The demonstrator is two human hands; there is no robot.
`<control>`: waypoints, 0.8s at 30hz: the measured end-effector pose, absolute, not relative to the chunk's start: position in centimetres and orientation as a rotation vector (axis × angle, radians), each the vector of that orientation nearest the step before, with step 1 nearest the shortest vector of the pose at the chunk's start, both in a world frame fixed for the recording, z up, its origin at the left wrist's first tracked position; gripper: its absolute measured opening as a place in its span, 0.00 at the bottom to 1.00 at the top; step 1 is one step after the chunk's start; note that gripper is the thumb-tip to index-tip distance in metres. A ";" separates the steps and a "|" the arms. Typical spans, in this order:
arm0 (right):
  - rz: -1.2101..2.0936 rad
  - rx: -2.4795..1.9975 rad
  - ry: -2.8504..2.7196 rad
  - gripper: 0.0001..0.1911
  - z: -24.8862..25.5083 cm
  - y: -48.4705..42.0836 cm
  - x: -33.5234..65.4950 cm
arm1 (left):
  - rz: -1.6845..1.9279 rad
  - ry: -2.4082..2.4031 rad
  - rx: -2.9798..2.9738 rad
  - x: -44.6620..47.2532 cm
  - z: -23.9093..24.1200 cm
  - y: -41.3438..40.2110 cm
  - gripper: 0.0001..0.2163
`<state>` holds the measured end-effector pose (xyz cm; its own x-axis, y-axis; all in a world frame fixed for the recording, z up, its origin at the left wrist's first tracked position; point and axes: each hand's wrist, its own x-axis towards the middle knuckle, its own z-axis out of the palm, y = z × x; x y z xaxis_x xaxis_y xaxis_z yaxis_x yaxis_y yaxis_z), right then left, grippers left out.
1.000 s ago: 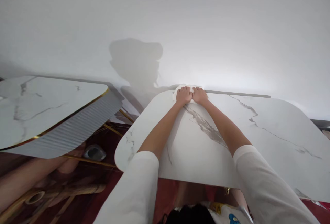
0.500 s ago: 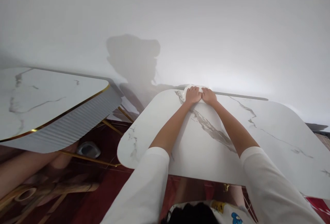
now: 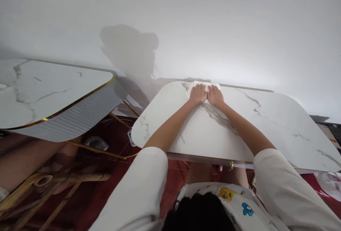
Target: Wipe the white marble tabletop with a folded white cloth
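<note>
A folded white cloth or tissue [image 3: 192,86] lies on the marble-patterned tabletop [image 3: 160,114], close to its far edge by the wall. My left hand [image 3: 198,93] rests flat on the cloth's left part, fingers stretched forward. Beside it, my right hand [image 3: 215,95] presses the right part in the same way. The two hands touch or nearly touch at the thumbs. Most of the cloth is hidden beneath them.
A white wall [image 3: 186,28] rises right behind the table. To the left stands a second marble-patterned table [image 3: 61,92] with gold trim. A wooden stool or chair frame [image 3: 74,177], another person's leg [image 3: 29,160] and a clear plastic container [image 3: 96,143] are lower left.
Both hands have drawn slightly back from the table's far edge, the cloth sliding with them. More cloth shows beyond my fingertips. The view has tilted a little downward.
</note>
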<state>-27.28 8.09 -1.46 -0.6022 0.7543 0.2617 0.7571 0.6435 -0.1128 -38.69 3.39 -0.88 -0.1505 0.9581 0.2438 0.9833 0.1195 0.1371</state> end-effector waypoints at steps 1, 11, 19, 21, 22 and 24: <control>-0.007 -1.221 -2.577 0.26 -1.4 7.2 -27.1 | -0.386 -2.275 -1.994 -38.5 -0.8 2.6 0.21; -0.004 -1.155 -2.542 0.26 -1.7 -3.3 -24.4 | -0.155 -2.313 -2.016 -36.0 -0.4 -7.6 0.25; 0.108 -1.126 -2.511 0.26 -1.4 -12.3 -22.4 | -0.301 -2.264 -1.902 -34.1 -1.2 -17.2 0.24; 0.164 -1.096 -2.507 0.26 -1.4 -14.3 -22.0 | -0.359 -2.258 -1.858 -33.8 -1.7 -19.3 0.24; 0.190 -1.082 -2.502 0.26 -1.4 -15.1 -21.8 | -0.384 -2.252 -1.838 -33.7 -1.9 -20.1 0.24; 0.234 -1.074 -2.481 0.26 -1.5 -16.2 -21.4 | -0.435 -2.237 -1.809 -33.5 -2.2 -21.3 0.24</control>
<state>-21.45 -16.19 -1.45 -0.6108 0.7268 0.3142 0.6552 0.6868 -0.3147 -33.53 -21.26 -2.22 -0.2106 0.9088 0.3602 0.9775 0.1934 0.0835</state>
